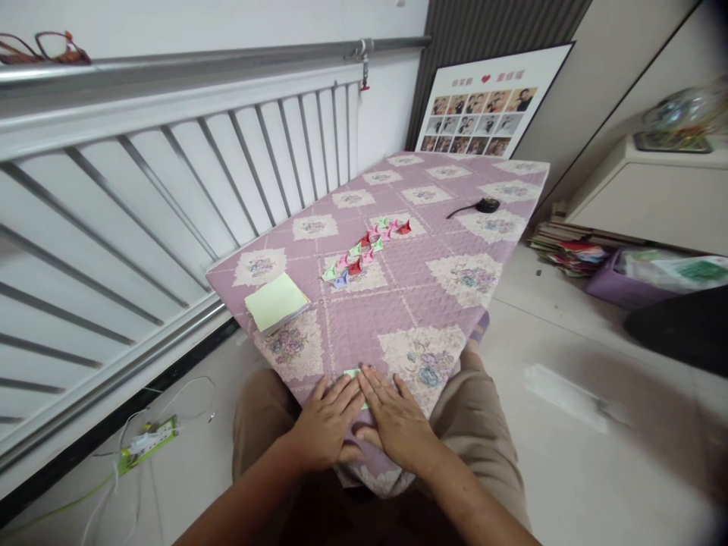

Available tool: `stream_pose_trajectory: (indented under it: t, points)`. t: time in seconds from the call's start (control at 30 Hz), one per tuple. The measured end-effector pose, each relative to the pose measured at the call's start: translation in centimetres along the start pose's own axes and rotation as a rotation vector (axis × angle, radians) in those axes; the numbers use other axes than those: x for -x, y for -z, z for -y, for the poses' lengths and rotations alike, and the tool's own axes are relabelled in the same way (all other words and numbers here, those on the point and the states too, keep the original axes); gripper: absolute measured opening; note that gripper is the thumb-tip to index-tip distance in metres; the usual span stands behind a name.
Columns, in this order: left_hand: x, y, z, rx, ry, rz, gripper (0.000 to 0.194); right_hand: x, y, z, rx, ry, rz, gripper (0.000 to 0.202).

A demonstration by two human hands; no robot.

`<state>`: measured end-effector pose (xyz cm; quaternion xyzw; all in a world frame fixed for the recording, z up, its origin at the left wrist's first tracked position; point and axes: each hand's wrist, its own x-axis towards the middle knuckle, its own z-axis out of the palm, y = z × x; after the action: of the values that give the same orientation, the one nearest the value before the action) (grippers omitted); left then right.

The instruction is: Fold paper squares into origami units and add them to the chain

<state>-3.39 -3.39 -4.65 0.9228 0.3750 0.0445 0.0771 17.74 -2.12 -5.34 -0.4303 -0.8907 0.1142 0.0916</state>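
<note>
A small piece of green paper [353, 373], placed at the near end of a flower-patterned tablecloth [398, 303], is partly covered by the left hand [331, 419] and the right hand [398, 417], both laid palm down with fingers extended, unclenched. A stack of pale paper [277, 302] is set to the left, and folded paper pieces [355, 267] in several colors are lined up farther back, with a black object [487, 205] to their right.

a home: radiator [182, 182], photo board [486, 104]
</note>
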Motion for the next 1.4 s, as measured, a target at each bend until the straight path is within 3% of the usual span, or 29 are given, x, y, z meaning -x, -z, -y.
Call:
stream_pose_trajectory:
  t: [0.17,0.4,0.57,0.83,0.93,1.07,1.17,1.4]
  points:
    - [1.6,0.6,0.7,0.010,-0.006,0.004,0.081,-0.3,0.6,0.2,-0.009,-0.002,0.061,0.077]
    - [1.8,0.8,0.8,0.036,0.006,0.022,0.082,1.9,0.7,0.5,-0.020,0.075,0.007,0.070]
    - [1.8,1.0,0.7,0.053,0.022,0.028,0.081,3.8,0.7,-0.4,0.010,-0.020,0.001,0.067]
    - [2.5,0.9,0.5,0.087,0.071,0.035,0.075,4.4,0.5,-0.4,0.054,-0.133,-0.016,0.065]
    - [2.6,1.1,0.3,0.096,0.087,0.040,0.074,4.6,0.6,-0.4,0.039,-0.190,-0.045,0.055]
    - [2.6,1.2,0.2,0.092,0.087,0.026,0.074,3.5,1.1,-0.1,-0.031,-0.314,-0.193,0.032]
    - [2.6,1.1,0.2,0.096,0.087,0.004,0.072,1.8,1.4,0.6,-0.072,-0.433,-0.327,0.025]
    - [2.4,0.6,0.0,0.191,0.155,0.003,0.063,-0.6,1.7,1.3,-0.181,-0.517,-0.310,0.019]
